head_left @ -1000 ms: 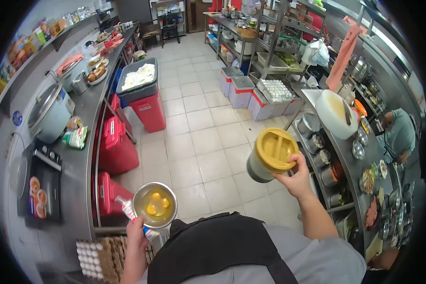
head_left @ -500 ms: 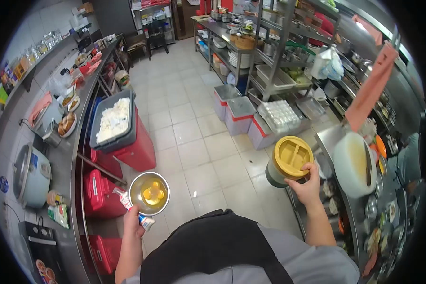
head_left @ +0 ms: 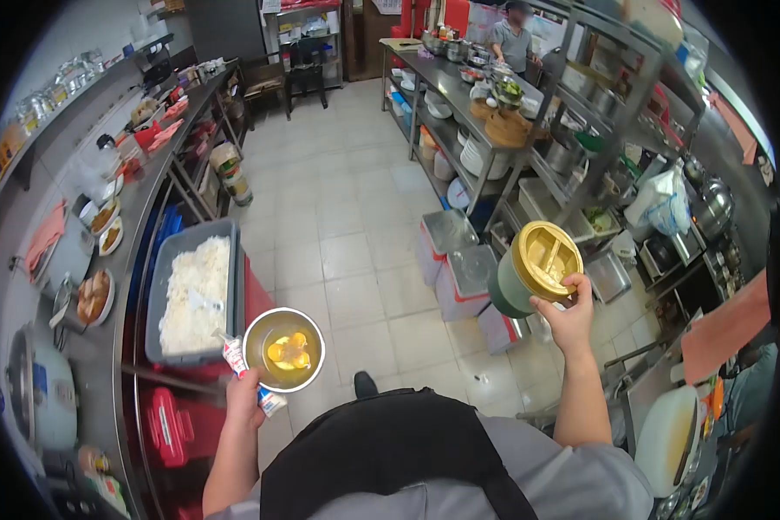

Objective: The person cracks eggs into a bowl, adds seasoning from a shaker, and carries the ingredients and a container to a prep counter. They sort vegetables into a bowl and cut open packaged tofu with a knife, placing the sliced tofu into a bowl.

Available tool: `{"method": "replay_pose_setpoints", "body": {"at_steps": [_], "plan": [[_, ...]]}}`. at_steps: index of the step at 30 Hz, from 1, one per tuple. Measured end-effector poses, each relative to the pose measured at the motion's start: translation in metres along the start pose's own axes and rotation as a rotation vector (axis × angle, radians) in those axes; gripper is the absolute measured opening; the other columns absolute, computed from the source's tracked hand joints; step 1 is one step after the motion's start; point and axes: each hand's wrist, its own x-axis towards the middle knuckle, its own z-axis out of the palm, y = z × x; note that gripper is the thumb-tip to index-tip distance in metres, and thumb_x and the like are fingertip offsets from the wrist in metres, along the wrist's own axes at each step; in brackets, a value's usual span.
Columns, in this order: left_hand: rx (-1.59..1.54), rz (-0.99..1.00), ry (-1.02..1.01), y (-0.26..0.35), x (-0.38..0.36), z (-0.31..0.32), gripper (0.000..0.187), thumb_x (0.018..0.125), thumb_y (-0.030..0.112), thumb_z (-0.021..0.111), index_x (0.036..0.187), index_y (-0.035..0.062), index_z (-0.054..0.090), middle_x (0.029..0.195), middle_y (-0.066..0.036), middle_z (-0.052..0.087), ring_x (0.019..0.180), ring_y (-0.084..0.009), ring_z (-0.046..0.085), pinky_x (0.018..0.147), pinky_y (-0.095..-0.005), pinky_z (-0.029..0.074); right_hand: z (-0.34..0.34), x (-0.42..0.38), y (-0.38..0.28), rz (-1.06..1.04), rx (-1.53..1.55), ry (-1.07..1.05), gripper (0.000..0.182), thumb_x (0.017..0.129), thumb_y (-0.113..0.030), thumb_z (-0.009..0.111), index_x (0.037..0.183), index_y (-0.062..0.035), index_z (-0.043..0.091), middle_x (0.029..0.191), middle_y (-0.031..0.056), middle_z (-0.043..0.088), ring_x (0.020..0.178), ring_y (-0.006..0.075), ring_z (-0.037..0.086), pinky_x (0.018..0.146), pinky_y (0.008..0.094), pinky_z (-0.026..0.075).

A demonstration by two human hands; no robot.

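Note:
My left hand [head_left: 246, 402] grips a metal bowl [head_left: 258, 328] by its near left edge. Several cracked eggs [head_left: 288, 354] with whole yolks lie in the bowl. Pressed against its outer side, in the same hand, is a white, red and blue printed packet [head_left: 271, 403], whose contents I cannot make out. Out to the right, my right hand [head_left: 567, 322] has its fingers closed on the rim of a greenish canister [head_left: 511, 284]. A yellow lid [head_left: 542, 258] with a bar across it tops this canister, which is tilted.
A grey tub of white rice [head_left: 191, 295] stands left, beside a steel counter [head_left: 117, 347]. Lidded bins [head_left: 468, 269] and a metal rack [head_left: 572, 173] line the right. A person [head_left: 513, 42] stands behind the far table. Tiled floor [head_left: 347, 225] runs between.
The view has moved forward along the aisle; the rice tub and bins are nearer. Both hands keep their hold, and a shoe now shows below. The far person has come into fuller view.

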Motion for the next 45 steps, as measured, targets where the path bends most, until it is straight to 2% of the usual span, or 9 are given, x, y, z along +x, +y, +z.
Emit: {"method": "replay_pose_setpoints", "body": {"at_steps": [3, 12, 19, 24, 29, 33, 37, 41, 45], "plan": [[-0.042, 0.019, -0.041, 0.023, 0.077, 0.045, 0.033, 0.084, 0.004, 0.058, 0.116, -0.0050, 0.055, 0.099, -0.012, 0.064, 0.082, -0.0207, 0.066, 0.073, -0.0351, 0.055, 0.041, 0.070, 0.013, 0.023, -0.074, 0.023, 0.058, 0.069, 0.003, 0.082, 0.108, -0.0099, 0.041, 0.108, 0.0087, 0.055, 0.096, 0.0185, 0.063, 0.081, 0.0302, 0.056], [0.087, -0.007, -0.031, 0.098, 0.296, 0.162, 0.033, 0.085, 0.004, 0.058, 0.116, -0.0053, 0.054, 0.099, -0.013, 0.064, 0.081, -0.0213, 0.067, 0.073, -0.0361, 0.056, 0.153, 0.240, 0.055, 0.202, -0.008, 0.055, 0.058, 0.067, 0.001, 0.085, 0.107, -0.0091, 0.043, 0.110, 0.0053, 0.050, 0.100, 0.0173, 0.060, 0.081, 0.0309, 0.054], [0.187, 0.002, 0.047, 0.140, 0.430, 0.252, 0.035, 0.085, 0.006, 0.059, 0.119, -0.0022, 0.055, 0.097, -0.011, 0.065, 0.078, -0.0205, 0.067, 0.069, -0.0367, 0.056, 0.232, 0.382, 0.122, 0.078, -0.073, -0.061, 0.061, 0.064, -0.002, 0.088, 0.106, -0.0097, 0.046, 0.114, 0.0072, 0.048, 0.102, 0.0175, 0.059, 0.083, 0.0306, 0.053], [0.236, -0.087, 0.161, 0.169, 0.519, 0.294, 0.026, 0.086, 0.015, 0.063, 0.102, -0.0050, 0.059, 0.083, -0.008, 0.063, 0.067, -0.0197, 0.064, 0.063, -0.0358, 0.054, 0.296, 0.499, 0.162, 0.010, -0.181, -0.121, 0.059, 0.061, -0.012, 0.091, 0.103, -0.0103, 0.050, 0.111, 0.0067, 0.050, 0.100, 0.0224, 0.056, 0.079, 0.0343, 0.050], [0.129, -0.057, 0.121, 0.210, 0.602, 0.368, 0.023, 0.089, 0.016, 0.059, 0.100, -0.0029, 0.059, 0.083, -0.009, 0.064, 0.067, -0.0205, 0.065, 0.061, -0.0367, 0.054, 0.370, 0.623, 0.184, -0.022, -0.100, -0.071, 0.058, 0.060, -0.015, 0.092, 0.102, -0.0107, 0.052, 0.107, 0.0055, 0.051, 0.096, 0.0211, 0.054, 0.078, 0.0341, 0.048], [0.139, -0.009, 0.110, 0.243, 0.690, 0.415, 0.023, 0.088, 0.016, 0.059, 0.103, -0.0024, 0.059, 0.086, -0.009, 0.064, 0.069, -0.0205, 0.065, 0.062, -0.0363, 0.054, 0.422, 0.717, 0.220, -0.001, 0.022, -0.026, 0.058, 0.060, -0.016, 0.092, 0.102, -0.0110, 0.052, 0.106, 0.0047, 0.052, 0.096, 0.0196, 0.054, 0.078, 0.0341, 0.048], [0.162, -0.021, -0.020, 0.274, 0.790, 0.468, 0.029, 0.088, 0.014, 0.060, 0.112, -0.0033, 0.058, 0.094, -0.009, 0.065, 0.077, -0.0194, 0.066, 0.065, -0.0350, 0.054, 0.464, 0.809, 0.236, -0.075, -0.034, 0.065, 0.060, 0.062, -0.015, 0.092, 0.104, -0.0119, 0.050, 0.109, 0.0032, 0.054, 0.103, 0.0162, 0.054, 0.084, 0.0323, 0.048], [0.180, -0.109, -0.061, 0.309, 0.884, 0.529, 0.032, 0.088, 0.012, 0.060, 0.116, -0.0017, 0.056, 0.097, -0.009, 0.065, 0.081, -0.0194, 0.065, 0.070, -0.0359, 0.055, 0.496, 0.897, 0.238, -0.055, -0.160, 0.099, 0.059, 0.065, -0.012, 0.090, 0.106, -0.0105, 0.048, 0.108, 0.0045, 0.057, 0.100, 0.0151, 0.056, 0.084, 0.0304, 0.049], [0.231, -0.056, -0.116, 0.337, 0.972, 0.597, 0.034, 0.088, 0.012, 0.060, 0.119, -0.0012, 0.055, 0.098, -0.010, 0.065, 0.081, -0.0192, 0.066, 0.070, -0.0360, 0.055, 0.518, 0.980, 0.256, 0.017, 0.064, 0.192, 0.056, 0.068, -0.009, 0.088, 0.106, -0.0088, 0.047, 0.104, 0.0070, 0.059, 0.095, 0.0151, 0.059, 0.079, 0.0279, 0.050]]}}
